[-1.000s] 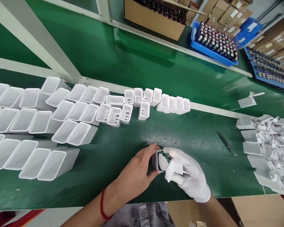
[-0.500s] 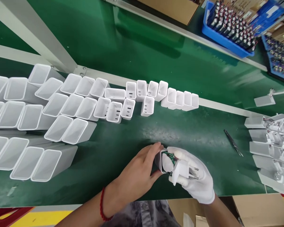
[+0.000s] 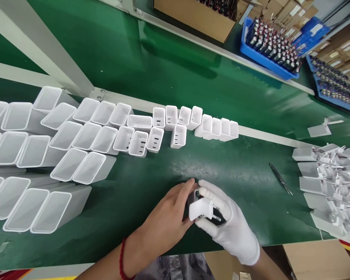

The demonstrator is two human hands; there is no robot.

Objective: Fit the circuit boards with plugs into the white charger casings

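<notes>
While the green bench mat (image 3: 151, 66) is filling most of the view, rows of empty white housings (image 3: 76, 144) are lying open-mouthed from 9 to 11 o'clock of the hands, well apart from them. A heap of plug caps with leads (image 3: 329, 182) is sitting at 3 o'clock, a blue tray of boards (image 3: 268, 42) far off at 1 o'clock, and tweezers (image 3: 280, 178) are lying on the mat at 2 o'clock, untouched.

At the near edge, a single housing (image 3: 191, 194) is being gripped by the bare left hand (image 3: 166, 217), fingers curled narrowly around its far side and thumb below. The plug cap (image 3: 201, 209) is being pinched by the gloved right hand (image 3: 227, 221), forefinger over the top and lower fingers beneath; its metal pins (image 3: 217, 218) are pointing toward 4 o'clock. Cap and housing are touching; the seam is largely hidden by the fingers, so full seating cannot be told.

Judgement: the cap is being pressed into the housing mouth. The cap is best being kept square to the opening, with pressure being applied evenly at both ends rather than on the pins. The housing is best being braced steadily by the left hand, and any wire being checked for pinching at the seam.
</notes>
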